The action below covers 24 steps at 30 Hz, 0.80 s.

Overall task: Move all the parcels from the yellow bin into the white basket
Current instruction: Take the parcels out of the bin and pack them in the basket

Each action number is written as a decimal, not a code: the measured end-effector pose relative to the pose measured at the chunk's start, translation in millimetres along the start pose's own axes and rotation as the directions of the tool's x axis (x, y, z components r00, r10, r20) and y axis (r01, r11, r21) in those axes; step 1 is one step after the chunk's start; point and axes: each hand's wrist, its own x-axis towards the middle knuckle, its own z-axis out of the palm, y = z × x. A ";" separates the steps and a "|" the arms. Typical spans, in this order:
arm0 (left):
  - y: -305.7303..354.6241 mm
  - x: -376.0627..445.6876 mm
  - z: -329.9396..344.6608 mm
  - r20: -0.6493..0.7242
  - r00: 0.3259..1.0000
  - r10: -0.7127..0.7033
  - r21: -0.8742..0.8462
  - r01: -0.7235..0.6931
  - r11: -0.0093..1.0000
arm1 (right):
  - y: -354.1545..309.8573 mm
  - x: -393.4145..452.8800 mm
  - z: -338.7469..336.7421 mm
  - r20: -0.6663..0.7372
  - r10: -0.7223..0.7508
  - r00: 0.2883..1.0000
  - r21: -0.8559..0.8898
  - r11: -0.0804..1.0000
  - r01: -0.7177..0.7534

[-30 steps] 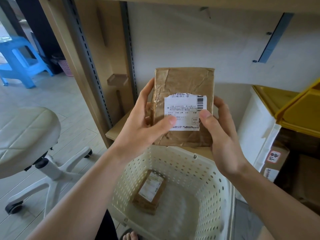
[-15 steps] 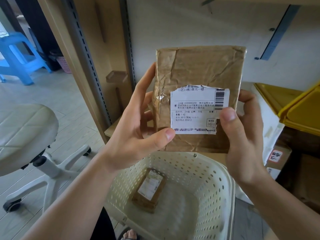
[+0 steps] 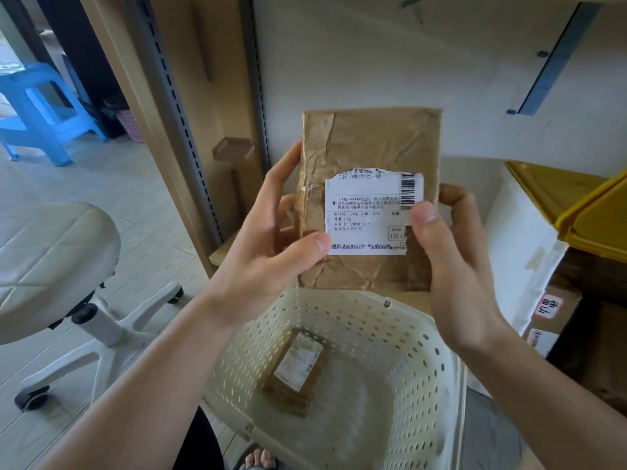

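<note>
Holding brown parcel [image 3: 369, 157], both hands' fingers [image 3: 288, 164] clamped | white basket [image 3: 424, 351]: one small parcel [image 3: 297, 371]

One head-worn view looks forward and down, close over the white basket [image 3: 339, 310].

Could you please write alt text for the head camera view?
Both hands, left hand and right hand, hold a brown parcel upright above a white basket that already contains one smaller parcel.
</note>
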 end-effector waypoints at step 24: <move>-116.9 -11.1 -24.2 0.002 0.331 -0.944 0.637 0.727 0.256 | 144.5 -28.4 6.2 0.118 0.751 0.650 -0.549 0.595 -0.587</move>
